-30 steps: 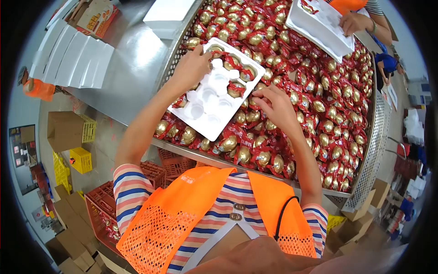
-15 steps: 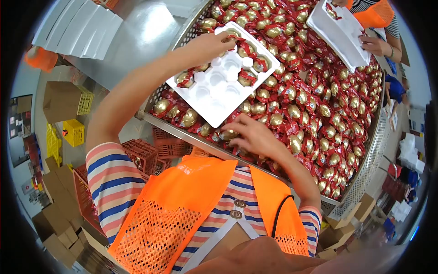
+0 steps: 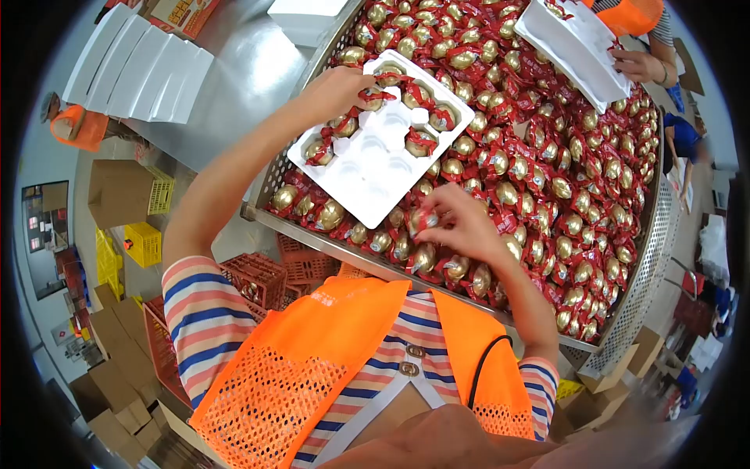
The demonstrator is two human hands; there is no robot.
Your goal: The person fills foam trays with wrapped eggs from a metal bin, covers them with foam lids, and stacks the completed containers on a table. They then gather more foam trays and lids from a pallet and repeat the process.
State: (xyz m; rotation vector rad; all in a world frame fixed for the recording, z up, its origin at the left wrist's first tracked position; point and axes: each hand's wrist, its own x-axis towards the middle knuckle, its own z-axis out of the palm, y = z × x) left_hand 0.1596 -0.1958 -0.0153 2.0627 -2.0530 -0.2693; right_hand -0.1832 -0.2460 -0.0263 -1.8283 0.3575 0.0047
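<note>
A white tray [image 3: 367,176] with moulded cups lies tilted on a heap of gold eggs in red wrappers [image 3: 539,187]. Several cups along its far and side edges hold wrapped eggs; the middle and near cups are bare. At the tray's upper left edge, my left hand [image 3: 340,92] has its fingers closed around a gold wrapped egg [image 3: 373,97] in a cup. My right hand [image 3: 462,223], just off the tray's near corner, pinches another wrapped egg [image 3: 423,220] over the heap.
A perforated metal bin [image 3: 312,244] contains the heap. Across it, a person's hand [image 3: 637,66] grips another white tray [image 3: 566,47]. Stacked white trays [image 3: 144,70] stand on a steel table [image 3: 246,66] at left. Red crates [image 3: 254,277] sit below the bin's near edge.
My left hand has shifted from the tray's top cup to an egg lower along the left edge. My right hand, earlier reaching onto the heap, now has an egg between its fingers.
</note>
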